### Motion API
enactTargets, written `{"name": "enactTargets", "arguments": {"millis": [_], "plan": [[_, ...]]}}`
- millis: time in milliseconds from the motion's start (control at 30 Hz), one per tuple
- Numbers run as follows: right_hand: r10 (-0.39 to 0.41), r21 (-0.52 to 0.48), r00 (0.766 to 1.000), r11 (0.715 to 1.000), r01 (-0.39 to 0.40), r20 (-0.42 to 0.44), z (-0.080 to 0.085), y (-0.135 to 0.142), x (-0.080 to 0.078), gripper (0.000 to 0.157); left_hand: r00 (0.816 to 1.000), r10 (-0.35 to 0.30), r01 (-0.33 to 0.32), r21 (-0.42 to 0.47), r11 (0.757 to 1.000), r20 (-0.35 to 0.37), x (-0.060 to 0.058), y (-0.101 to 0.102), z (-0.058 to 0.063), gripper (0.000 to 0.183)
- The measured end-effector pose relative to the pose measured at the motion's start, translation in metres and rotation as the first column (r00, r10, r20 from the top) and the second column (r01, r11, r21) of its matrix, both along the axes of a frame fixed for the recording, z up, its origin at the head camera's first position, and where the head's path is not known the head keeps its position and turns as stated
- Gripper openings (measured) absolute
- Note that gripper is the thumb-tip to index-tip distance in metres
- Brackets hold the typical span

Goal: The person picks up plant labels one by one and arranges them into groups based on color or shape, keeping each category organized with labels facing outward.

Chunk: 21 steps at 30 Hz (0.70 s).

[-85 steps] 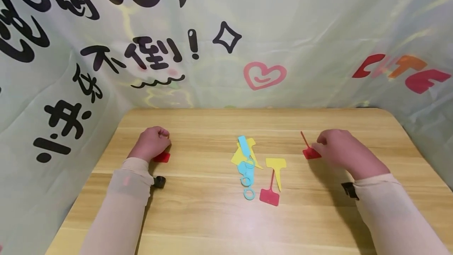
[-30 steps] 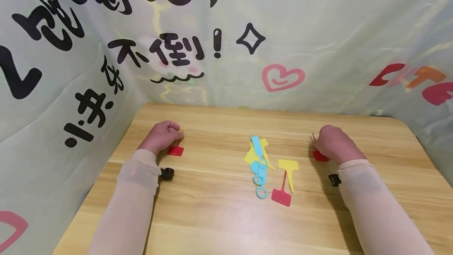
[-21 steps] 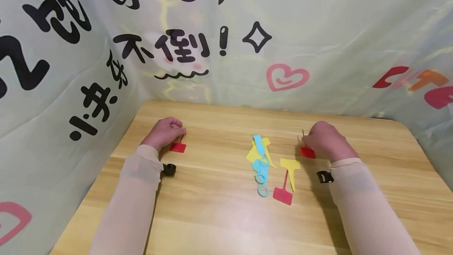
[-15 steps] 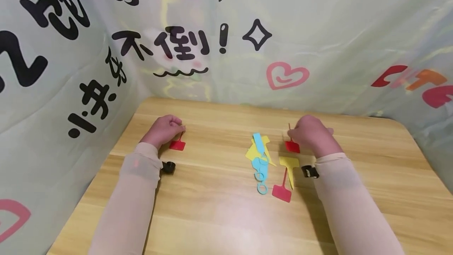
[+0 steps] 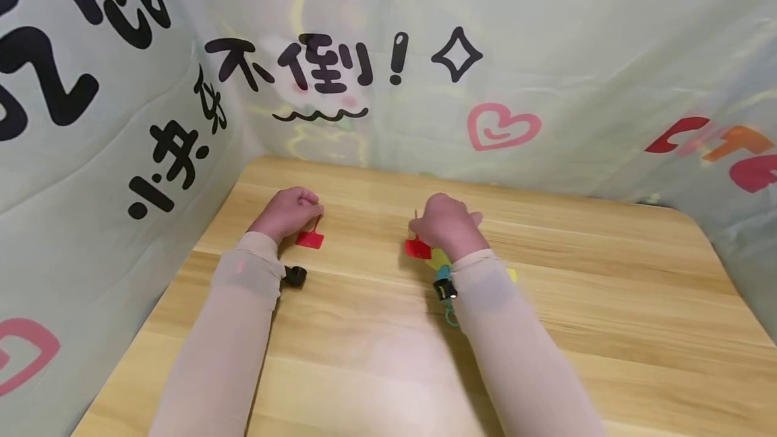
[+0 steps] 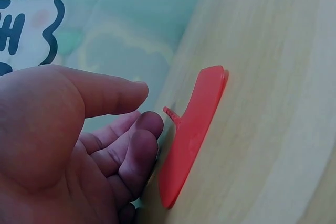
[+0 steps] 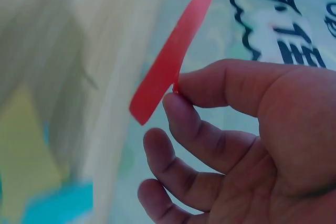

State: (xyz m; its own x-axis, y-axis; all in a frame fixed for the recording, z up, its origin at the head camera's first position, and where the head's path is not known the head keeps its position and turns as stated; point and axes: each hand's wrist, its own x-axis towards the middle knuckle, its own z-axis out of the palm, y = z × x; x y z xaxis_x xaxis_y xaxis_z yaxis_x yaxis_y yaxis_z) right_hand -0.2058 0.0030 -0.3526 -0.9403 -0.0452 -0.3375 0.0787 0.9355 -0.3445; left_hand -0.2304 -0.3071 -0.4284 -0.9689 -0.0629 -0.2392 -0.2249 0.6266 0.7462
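Note:
My right hand (image 5: 448, 224) pinches the thin stem of a red T-shaped plant label (image 5: 417, 248) between thumb and forefinger. In the right wrist view the label's flat head (image 7: 170, 59) stands off the fingertips, held above the table. At the left, my left hand (image 5: 288, 213) rests by another red plant label (image 5: 310, 240) lying on the wood. The left wrist view shows its thumb and loosely bent fingers beside that label's stem (image 6: 171, 115), with a gap between thumb and fingers. A second red edge shows under this label's head (image 6: 191, 140), as if stacked.
Beneath my right forearm lie yellow labels (image 5: 438, 260) and blue ring-ended tags (image 5: 451, 316), mostly covered. Black wrist cameras (image 5: 295, 276) sit on both cuffs. The wooden table (image 5: 364, 369) meets a printed cloth wall (image 5: 388, 133) at the back and left.
My right hand has carried the red plant label left from the table's right side, over the yellow and blue pile. The left hand stays by its red label; the head view shifted slightly.

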Motion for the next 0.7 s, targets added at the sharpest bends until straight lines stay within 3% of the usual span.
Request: {"name": "enactTargets", "arguments": {"millis": [467, 700], "plan": [[0.010, -0.046, 0.999, 0.999, -0.012, -0.052, -0.027, -0.079, -0.006, 0.021, 1.000, -0.021, 0.021, -0.013, 1.000, -0.004, -0.004, 0.004, 0.002, 0.035], [0.035, 0.039, 0.994, 0.999, -0.031, -0.101, -0.039, -0.107, -0.006, 0.017, 1.000, -0.019, 0.020, -0.021, 1.000, 0.014, -0.002, 0.000, 0.002, 0.037]]}}
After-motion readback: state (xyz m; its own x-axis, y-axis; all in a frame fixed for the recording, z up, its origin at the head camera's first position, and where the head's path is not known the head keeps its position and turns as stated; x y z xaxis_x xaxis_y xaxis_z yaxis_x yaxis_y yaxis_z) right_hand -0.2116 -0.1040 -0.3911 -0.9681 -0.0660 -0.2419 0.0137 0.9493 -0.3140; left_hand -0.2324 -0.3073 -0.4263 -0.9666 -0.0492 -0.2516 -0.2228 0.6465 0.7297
